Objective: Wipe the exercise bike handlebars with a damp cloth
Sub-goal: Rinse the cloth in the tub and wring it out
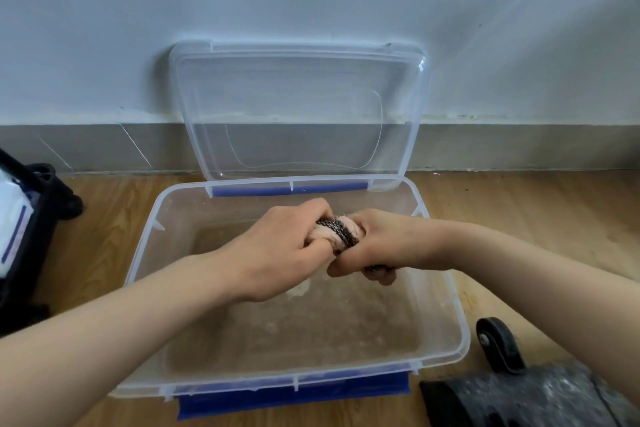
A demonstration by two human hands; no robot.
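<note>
Two hands wring a cloth over a box of water.
Through the head camera, your left hand (277,250) and right hand (377,246) meet above the middle of a clear plastic box (152,253). Each has its fingers (306,215) curled tight round one end of the cloth (337,232). The cloth is a pinkish roll with a dark patterned band, twisted between your two fists and held above the water (294,322), which lies shallow and murky in the bottom of the box. The box stands on a wooden floor (519,211), and its clear lid (298,114) leans upright against the pale wall behind the back rim. Near the box's front right corner you have a black wheel (498,343) and a dark, dusty base (519,399); a black frame (41,204) stands at the left edge.
</note>
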